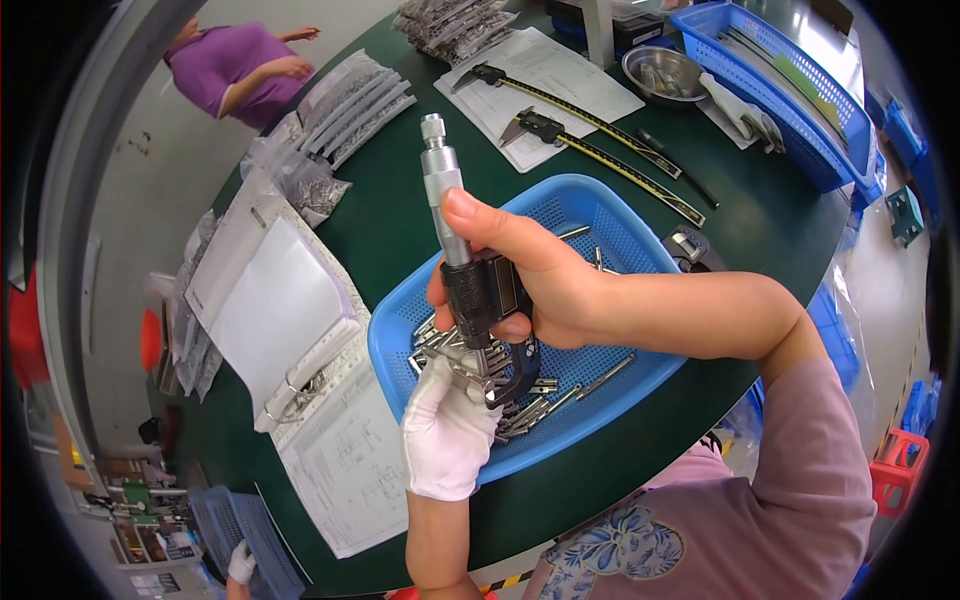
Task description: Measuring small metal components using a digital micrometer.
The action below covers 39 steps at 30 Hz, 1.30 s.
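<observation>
My bare right hand (555,270) is wrapped round a digital micrometer (445,185), its thumb up along the silver barrel and its fingers about the black body. The micrometer's frame points down to my left hand (447,435), which wears a white glove. Between the gloved fingers is a small metal pin (458,360), at the micrometer's jaws; whether the jaws touch it I cannot tell. Both hands are over a blue perforated basket (388,355). Inside the basket lie several slim metal pins (540,412), partly hidden by my hands.
Two digital calipers (540,125) rest on drawing sheets at the back. A metal bowl (664,76) and a long blue basket (840,165) stand back right. To the left are an open ring binder (260,310) and bagged parts (355,110). A person in purple (232,70) is beyond.
</observation>
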Available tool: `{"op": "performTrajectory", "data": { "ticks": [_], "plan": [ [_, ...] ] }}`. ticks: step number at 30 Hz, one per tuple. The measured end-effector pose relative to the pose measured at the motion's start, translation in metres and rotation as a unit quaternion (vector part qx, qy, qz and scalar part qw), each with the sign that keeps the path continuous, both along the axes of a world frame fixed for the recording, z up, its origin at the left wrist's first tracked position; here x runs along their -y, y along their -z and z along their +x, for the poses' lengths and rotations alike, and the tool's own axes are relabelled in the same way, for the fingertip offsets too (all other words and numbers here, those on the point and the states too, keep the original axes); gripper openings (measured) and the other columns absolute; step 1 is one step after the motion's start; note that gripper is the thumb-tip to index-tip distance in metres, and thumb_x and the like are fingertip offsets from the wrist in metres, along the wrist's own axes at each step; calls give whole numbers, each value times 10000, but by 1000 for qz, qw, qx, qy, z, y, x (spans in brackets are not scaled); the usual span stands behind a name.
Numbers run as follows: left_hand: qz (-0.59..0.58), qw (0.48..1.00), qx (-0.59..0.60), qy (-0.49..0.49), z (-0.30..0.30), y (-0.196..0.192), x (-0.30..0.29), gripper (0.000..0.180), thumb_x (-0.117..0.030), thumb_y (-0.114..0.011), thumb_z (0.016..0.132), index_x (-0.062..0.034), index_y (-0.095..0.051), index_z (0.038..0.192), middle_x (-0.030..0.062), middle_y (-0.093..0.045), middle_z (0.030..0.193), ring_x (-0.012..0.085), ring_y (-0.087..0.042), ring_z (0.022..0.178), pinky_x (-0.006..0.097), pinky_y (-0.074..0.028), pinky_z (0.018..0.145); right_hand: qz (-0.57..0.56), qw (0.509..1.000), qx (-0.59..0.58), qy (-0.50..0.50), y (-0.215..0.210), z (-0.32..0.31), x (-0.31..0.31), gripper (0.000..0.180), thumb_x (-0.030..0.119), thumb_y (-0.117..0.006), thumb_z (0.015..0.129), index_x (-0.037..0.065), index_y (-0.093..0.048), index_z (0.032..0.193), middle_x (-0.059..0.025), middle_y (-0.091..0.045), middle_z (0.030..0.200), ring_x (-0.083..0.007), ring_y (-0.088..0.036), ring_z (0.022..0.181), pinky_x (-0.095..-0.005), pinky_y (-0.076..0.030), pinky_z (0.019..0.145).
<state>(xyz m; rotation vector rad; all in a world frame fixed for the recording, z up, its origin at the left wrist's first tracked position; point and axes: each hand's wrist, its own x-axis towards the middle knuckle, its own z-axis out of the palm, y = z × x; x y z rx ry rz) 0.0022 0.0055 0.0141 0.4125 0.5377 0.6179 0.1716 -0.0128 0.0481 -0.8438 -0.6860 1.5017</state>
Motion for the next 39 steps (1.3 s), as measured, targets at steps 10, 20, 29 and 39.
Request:
{"op": "performTrajectory", "data": {
  "ticks": [10,20,29,39],
  "plan": [
    [-25,996,78,29,1,0,-2,219,-157,-440,868,-7,-488,1021,117,-551,1033,229,-518,997,383,-393,884,-6,1000,-18,-7,3,-1,-1,684,666,-413,730,4,-584,745,-106,-593,677,-113,-437,422,-210,-310,371],
    [-23,995,90,47,0,-1,-1,247,-164,-432,869,-9,-471,1057,118,-542,1057,226,-516,1001,359,-404,859,-8,1000,19,1,2,-4,0,688,667,-387,749,4,-574,761,-104,-586,679,-106,-437,434,-209,-305,358],
    [42,997,27,-51,-12,-4,-15,100,-173,-506,843,-93,-533,895,37,-578,768,135,-514,644,256,-408,583,23,994,-25,108,-6,7,-5,638,576,-334,813,-15,-564,743,-115,-587,641,-99,-401,340,-206,-284,313],
    [815,319,-443,194,35,5,-7,154,-209,-560,752,-62,-556,706,87,-567,689,267,-577,652,353,-459,563,128,953,-25,275,-7,40,-16,389,314,-357,777,-6,-577,788,-127,-598,701,-110,-390,384,-233,-322,385]
  ]
}}
